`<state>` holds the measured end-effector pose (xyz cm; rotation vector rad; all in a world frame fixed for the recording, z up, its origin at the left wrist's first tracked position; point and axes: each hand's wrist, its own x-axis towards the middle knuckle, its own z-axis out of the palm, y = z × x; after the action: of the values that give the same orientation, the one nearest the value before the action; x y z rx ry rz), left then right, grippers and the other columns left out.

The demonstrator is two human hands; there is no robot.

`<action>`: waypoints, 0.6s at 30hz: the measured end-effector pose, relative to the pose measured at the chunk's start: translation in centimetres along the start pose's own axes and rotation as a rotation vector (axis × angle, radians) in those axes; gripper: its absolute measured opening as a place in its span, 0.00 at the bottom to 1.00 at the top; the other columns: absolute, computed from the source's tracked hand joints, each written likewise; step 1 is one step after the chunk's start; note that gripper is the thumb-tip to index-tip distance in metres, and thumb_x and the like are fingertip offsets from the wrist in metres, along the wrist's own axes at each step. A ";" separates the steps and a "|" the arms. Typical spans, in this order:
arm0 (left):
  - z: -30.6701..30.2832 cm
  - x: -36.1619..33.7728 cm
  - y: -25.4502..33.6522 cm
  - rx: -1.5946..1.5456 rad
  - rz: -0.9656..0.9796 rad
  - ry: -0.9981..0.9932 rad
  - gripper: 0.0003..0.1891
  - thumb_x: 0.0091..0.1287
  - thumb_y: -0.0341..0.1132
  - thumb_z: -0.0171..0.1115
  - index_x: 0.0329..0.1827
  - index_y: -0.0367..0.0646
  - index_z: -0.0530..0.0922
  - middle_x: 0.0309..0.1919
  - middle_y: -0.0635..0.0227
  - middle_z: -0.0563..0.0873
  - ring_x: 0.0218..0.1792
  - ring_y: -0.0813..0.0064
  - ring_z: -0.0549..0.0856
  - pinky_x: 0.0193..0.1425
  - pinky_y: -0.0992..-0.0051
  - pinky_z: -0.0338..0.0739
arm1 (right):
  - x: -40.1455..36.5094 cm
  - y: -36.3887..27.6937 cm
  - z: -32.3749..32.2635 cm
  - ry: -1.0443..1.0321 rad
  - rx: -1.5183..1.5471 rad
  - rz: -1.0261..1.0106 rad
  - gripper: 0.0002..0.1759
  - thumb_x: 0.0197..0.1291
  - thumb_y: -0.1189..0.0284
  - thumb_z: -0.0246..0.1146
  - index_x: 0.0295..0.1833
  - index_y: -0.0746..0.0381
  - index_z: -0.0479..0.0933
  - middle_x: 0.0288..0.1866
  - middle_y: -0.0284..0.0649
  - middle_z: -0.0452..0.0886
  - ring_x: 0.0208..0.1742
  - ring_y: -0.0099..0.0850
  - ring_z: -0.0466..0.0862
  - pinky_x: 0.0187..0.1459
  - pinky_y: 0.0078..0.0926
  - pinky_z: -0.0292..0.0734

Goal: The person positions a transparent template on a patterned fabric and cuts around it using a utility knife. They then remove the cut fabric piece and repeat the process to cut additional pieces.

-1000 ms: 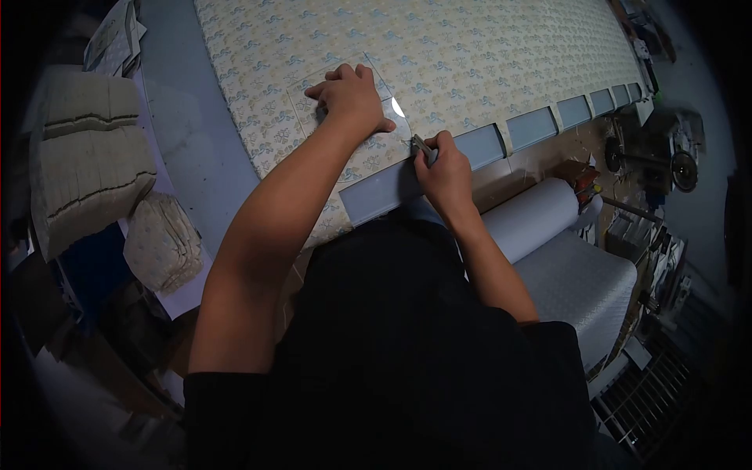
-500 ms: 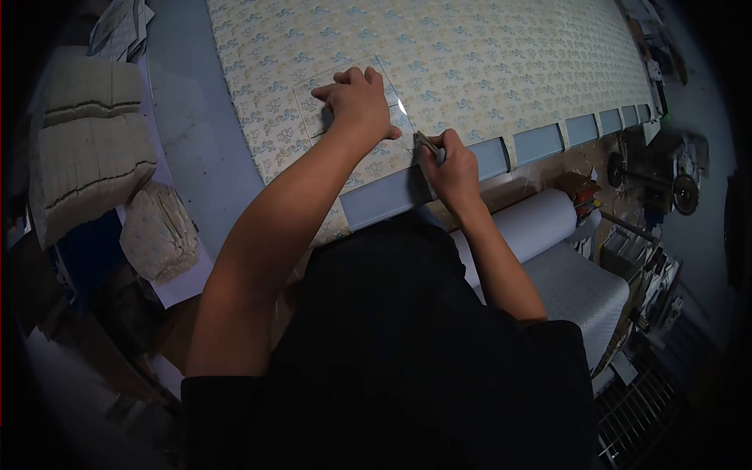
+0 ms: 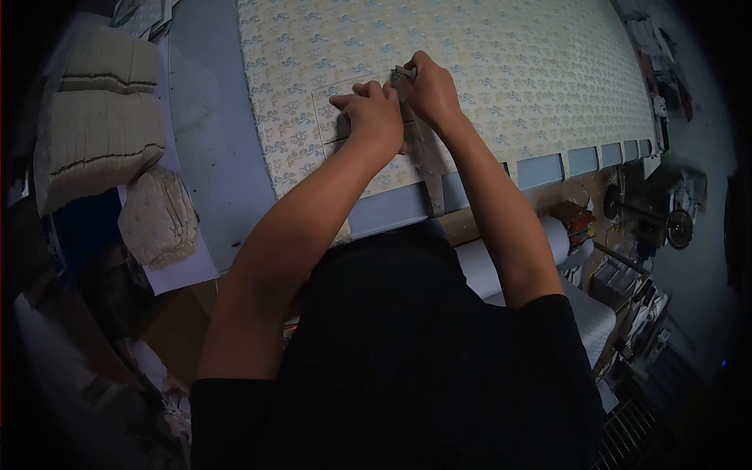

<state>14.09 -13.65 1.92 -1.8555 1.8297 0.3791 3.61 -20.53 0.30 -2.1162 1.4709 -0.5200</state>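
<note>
A large sheet of cream fabric [image 3: 486, 86] with a small blue and beige floral print covers the work table. On it lies a clear rectangular template [image 3: 333, 129] with thin dark lines. My left hand [image 3: 374, 121] presses down on the template, fingers spread. Just to its right, my right hand [image 3: 429, 88] is closed around a slim grey handheld tool [image 3: 405, 72], its tip at the template's far right corner. Whether the tool is a knife or a marker, I cannot make out. Rectangular gaps run along the fabric's near edge, showing the grey-blue table beneath.
Stacks of folded cream fabric [image 3: 106, 129] and a smaller pile of floral pieces [image 3: 159, 215] are at the left. Below the table's near edge lies a pale roll of material [image 3: 501, 262]. Cluttered shelving [image 3: 619, 290] and a round metal weight [image 3: 678, 228] stand at the right.
My right hand has moved away from my body with the tool, from the template's near right side up to its far corner. My left hand stays on the template.
</note>
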 end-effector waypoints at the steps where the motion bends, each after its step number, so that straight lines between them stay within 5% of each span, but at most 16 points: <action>1: 0.0 -0.1 0.0 -0.003 -0.006 -0.002 0.70 0.48 0.77 0.75 0.88 0.46 0.51 0.76 0.40 0.66 0.64 0.15 0.75 0.54 0.47 0.86 | 0.0 0.2 0.2 -0.005 0.001 -0.005 0.14 0.63 0.69 0.71 0.48 0.65 0.79 0.40 0.56 0.89 0.44 0.56 0.89 0.45 0.46 0.83; 3: 0.1 -0.3 -0.1 -0.018 0.024 0.005 0.68 0.54 0.75 0.71 0.87 0.37 0.50 0.74 0.43 0.70 0.77 0.43 0.69 0.68 0.33 0.74 | 0.0 0.5 0.6 0.052 0.064 -0.064 0.15 0.61 0.69 0.71 0.48 0.65 0.78 0.36 0.58 0.87 0.41 0.59 0.88 0.42 0.51 0.83; 13: 1.0 -0.6 0.2 -0.058 -0.076 0.060 0.66 0.53 0.75 0.72 0.85 0.38 0.55 0.74 0.43 0.70 0.79 0.47 0.67 0.70 0.36 0.72 | 0.5 2.2 0.0 0.011 0.115 -0.109 0.14 0.61 0.72 0.71 0.49 0.63 0.77 0.38 0.56 0.88 0.41 0.57 0.88 0.43 0.51 0.83; 16: 1.5 -0.7 0.3 -0.122 -0.120 0.057 0.66 0.48 0.70 0.79 0.83 0.37 0.58 0.75 0.45 0.69 0.78 0.39 0.65 0.72 0.36 0.70 | 2.3 4.0 -1.7 -0.160 0.095 -0.191 0.14 0.62 0.71 0.71 0.49 0.62 0.77 0.40 0.52 0.89 0.43 0.56 0.88 0.42 0.49 0.82; 18: 0.7 -1.6 0.4 -0.352 -0.197 0.087 0.68 0.42 0.63 0.87 0.83 0.40 0.59 0.78 0.45 0.64 0.77 0.28 0.62 0.74 0.32 0.66 | 4.6 5.0 -3.0 -0.324 0.131 -0.417 0.12 0.63 0.71 0.71 0.48 0.61 0.76 0.42 0.48 0.90 0.42 0.54 0.88 0.42 0.45 0.81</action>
<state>13.70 -11.88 2.11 -2.3002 1.6969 0.5870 -0.30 -26.84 -0.21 -2.2776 0.8008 -0.3827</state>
